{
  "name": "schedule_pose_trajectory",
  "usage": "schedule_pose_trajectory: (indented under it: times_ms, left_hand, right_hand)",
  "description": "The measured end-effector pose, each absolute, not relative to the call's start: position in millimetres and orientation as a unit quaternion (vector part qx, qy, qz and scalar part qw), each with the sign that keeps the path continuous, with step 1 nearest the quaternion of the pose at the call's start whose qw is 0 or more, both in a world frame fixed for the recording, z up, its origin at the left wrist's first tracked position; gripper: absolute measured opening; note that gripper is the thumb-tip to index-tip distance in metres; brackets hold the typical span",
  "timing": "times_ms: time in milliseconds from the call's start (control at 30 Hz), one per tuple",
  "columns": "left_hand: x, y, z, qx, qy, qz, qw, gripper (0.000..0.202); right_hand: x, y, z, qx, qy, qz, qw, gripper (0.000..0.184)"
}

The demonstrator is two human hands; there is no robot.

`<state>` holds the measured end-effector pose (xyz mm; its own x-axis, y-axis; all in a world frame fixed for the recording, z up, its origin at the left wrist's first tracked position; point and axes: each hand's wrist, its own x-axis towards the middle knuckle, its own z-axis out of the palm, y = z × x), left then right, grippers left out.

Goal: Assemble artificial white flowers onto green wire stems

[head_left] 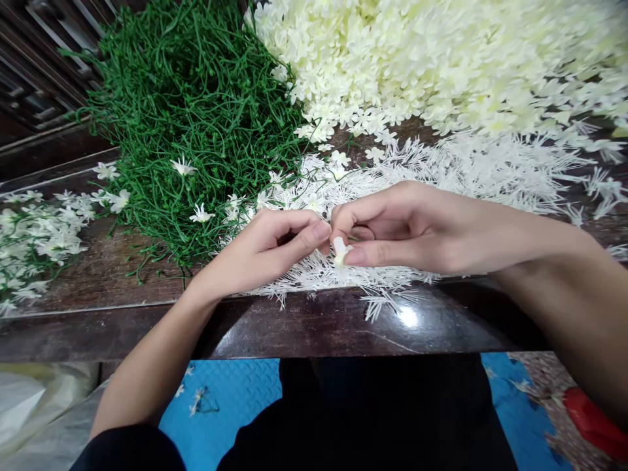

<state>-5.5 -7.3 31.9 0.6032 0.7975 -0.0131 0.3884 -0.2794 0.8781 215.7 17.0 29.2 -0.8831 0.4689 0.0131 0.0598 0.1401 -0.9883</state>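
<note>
Above the pile of thin white spiky pieces [471,167], both hands meet fingertip to fingertip. My right hand [417,229] pinches a small cream-white artificial flower [339,250] between thumb and forefinger. My left hand [275,245] is closed too, its thumb pressed to its forefinger right beside the flower; whatever those fingers hold is hidden. Left of the hands lies a big heap of green plastic stems [196,118], a few with white flowers [201,214] on them. Loose cream-white blossoms [422,59] are heaped behind the spiky pieces.
A bunch of white flowers on green stems [39,235] lies at the left of the dark wooden bench [314,324]. Below are a blue textured mat [230,405] with fallen flower bits, a pale plastic sheet [39,418] and a red object [596,422].
</note>
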Motion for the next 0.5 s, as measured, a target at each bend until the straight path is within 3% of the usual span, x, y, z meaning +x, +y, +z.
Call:
schedule_pose_trajectory:
  times_ms: [200, 500]
  left_hand:
    - [1, -11, 23, 0.663, 0.374, 0.29, 0.58, 0.053]
    - [14, -15, 18, 0.627, 0.364, 0.331, 0.604, 0.063]
  right_hand:
    - [202, 6, 31, -0.182, -0.67, 0.667, 0.271, 0.018]
    - [190, -2, 24, -0.15, -0.58, 0.728, 0.335, 0.019]
